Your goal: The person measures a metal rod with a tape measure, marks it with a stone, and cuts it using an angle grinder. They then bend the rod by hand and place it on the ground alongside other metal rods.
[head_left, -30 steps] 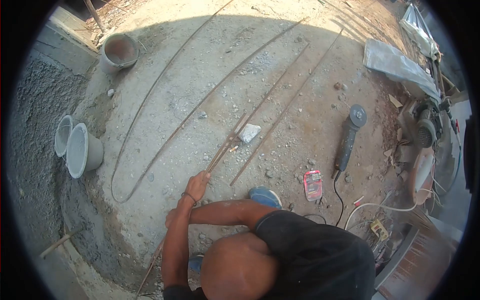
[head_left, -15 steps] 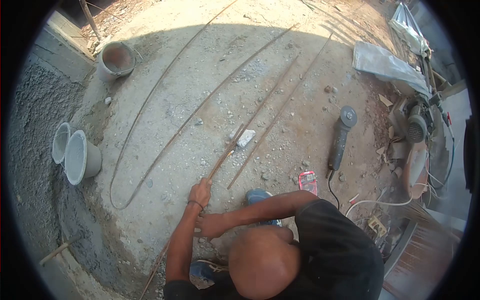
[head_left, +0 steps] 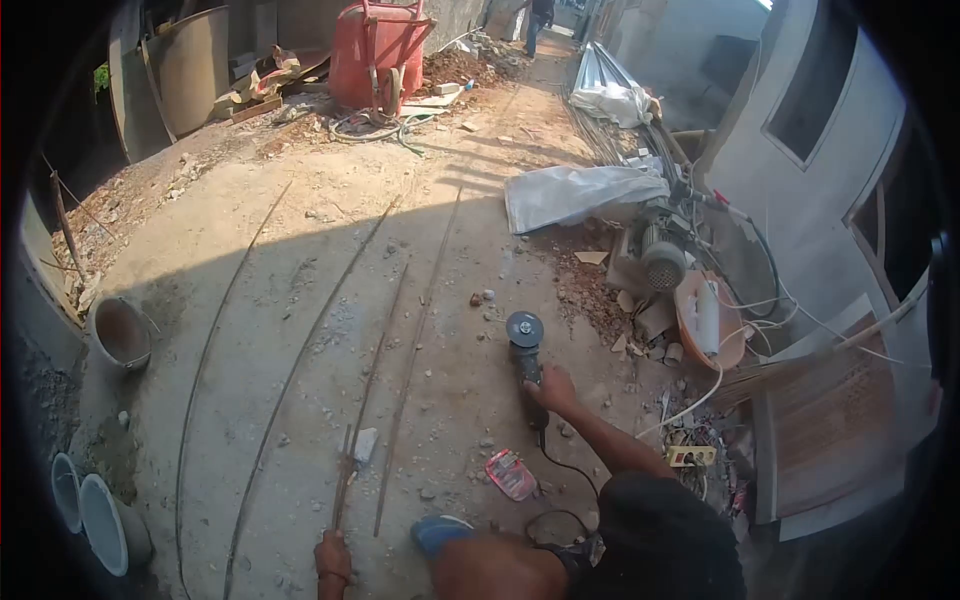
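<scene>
My right hand (head_left: 552,391) is wrapped around the body of a dark angle grinder (head_left: 527,365), which lies on the ground with its disc pointing away from me. A black cord trails from the tool's back end. At the bottom edge, my left hand (head_left: 333,556) grips thin steel rods (head_left: 342,498), whose far ends rest by a pale stone block (head_left: 365,446). Another straight rod (head_left: 405,390) lies just to their right. Further left, a long bent rod (head_left: 270,425) stretches over the ground. A blue shoe (head_left: 440,533) shows between my hands.
A red-and-clear packet (head_left: 511,475) lies near the cord. Buckets (head_left: 103,527) stand at left, another bucket (head_left: 121,335) behind them. On the right are a motor (head_left: 663,262), an orange basin (head_left: 725,340) and a power strip (head_left: 692,456). A red wheelbarrow (head_left: 372,60) and a distant person (head_left: 540,22) are ahead.
My right hand has left the spot beside my left hand and moved right onto the grinder. My left hand stays on the rods. The view has tilted up and swung right.
</scene>
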The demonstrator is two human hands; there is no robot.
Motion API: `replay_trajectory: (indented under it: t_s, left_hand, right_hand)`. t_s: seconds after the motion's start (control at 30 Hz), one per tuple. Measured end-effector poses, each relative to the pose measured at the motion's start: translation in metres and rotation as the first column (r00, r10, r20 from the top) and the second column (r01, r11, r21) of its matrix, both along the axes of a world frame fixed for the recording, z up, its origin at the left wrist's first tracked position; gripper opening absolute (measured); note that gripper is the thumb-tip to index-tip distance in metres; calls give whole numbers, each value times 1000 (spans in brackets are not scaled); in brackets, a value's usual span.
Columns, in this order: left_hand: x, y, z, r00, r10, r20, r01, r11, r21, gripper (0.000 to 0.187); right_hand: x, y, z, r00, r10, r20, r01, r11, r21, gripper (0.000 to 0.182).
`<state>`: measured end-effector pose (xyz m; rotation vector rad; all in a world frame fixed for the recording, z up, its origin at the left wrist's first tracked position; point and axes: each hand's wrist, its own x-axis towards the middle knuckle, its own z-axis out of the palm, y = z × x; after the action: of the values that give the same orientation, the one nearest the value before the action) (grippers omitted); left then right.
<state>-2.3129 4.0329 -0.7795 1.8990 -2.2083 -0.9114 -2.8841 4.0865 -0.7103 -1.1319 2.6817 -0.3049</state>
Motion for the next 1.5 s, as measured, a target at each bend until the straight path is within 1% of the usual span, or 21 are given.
replay_trajectory:
  t_s: [0.03,0.07,0.13,0.23,0.37,0.43,0.47,0.53,0.6,0.7,0.77,0.8,0.87,0.9,0.93,1.07,1.13,1.23,1.3,1.33,1.5]
  left_hand:
    - [1,1,-2,1000,1,4,0,1000,-17,38]
    - [3,1,-7,1000,-8,10,8,1000,-17,38]
    - [9,-3,-21,998,-17,-52,16,1000,-17,37]
    - [15,-5,-30,996,-27,-91,26,999,-19,37]
    - [20,-12,-17,985,-51,-167,54,998,15,36]
    - [30,-18,-29,941,-110,-319,101,994,-45,38]
    - [30,-19,-21,942,-104,-320,98,995,-36,38]
    - [30,-20,11,917,45,-397,44,976,212,41]
    - [44,-21,1,912,57,-407,38,974,222,43]
    - [57,-10,-11,935,-24,-354,91,980,175,40]
    - [62,-4,-7,944,47,-327,48,959,278,39]
    - [63,-4,-9,966,-38,-256,88,978,188,40]
    - [60,-2,-1,978,17,-206,28,977,212,45]
    - [59,-3,3,990,-19,-142,42,986,161,46]
    - [56,-4,10,991,4,-137,18,987,157,48]
    - [74,4,3,988,22,-154,15,972,234,49]
    - [84,16,2,989,-11,-151,46,972,232,49]
    - [85,29,10,978,63,-198,-16,973,229,49]
    - [84,31,8,999,37,-37,-28,975,221,44]
    - [83,37,7,998,47,-33,-38,973,228,44]
    - [70,59,-14,983,-13,183,44,985,-167,22]
  right_hand:
    - [-14,8,-8,994,-110,-22,111,993,52,69]
    - [-25,15,-21,993,-118,-16,119,991,53,69]
    - [-36,27,-46,982,-113,150,106,993,54,75]
    - [-19,26,-46,955,-132,265,125,991,41,78]
    - [-6,14,-59,946,-172,275,168,985,39,78]
    - [2,10,-58,989,-146,37,147,988,-52,75]
    - [5,9,-56,989,-143,36,144,989,-43,75]
    - [14,6,-47,993,-75,-90,62,988,-139,71]
    - [20,0,-36,995,-47,-88,35,991,-128,70]
    - [18,-3,-34,997,-6,-82,-6,989,-147,69]
    - [11,-1,-49,996,2,-87,-19,981,-192,67]
    - [7,0,-49,996,1,-90,-18,981,-191,66]
    - [-4,0,-51,996,-68,61,73,993,-92,69]
    - [-3,1,-49,999,-54,-4,53,989,-138,70]
    - [1,-3,-36,994,-69,81,77,992,-100,69]
    - [-8,3,-53,1000,30,7,-29,992,-121,66]
    - [-7,6,-53,999,16,33,-13,994,-106,66]
    - [-12,2,-58,994,-42,106,55,991,-121,63]
    - [-5,-4,-55,996,-56,64,63,990,-122,64]
    - [-1,-5,-55,997,-75,20,77,989,-126,64]
    - [-1,-12,-65,990,-137,-21,135,988,-77,66]
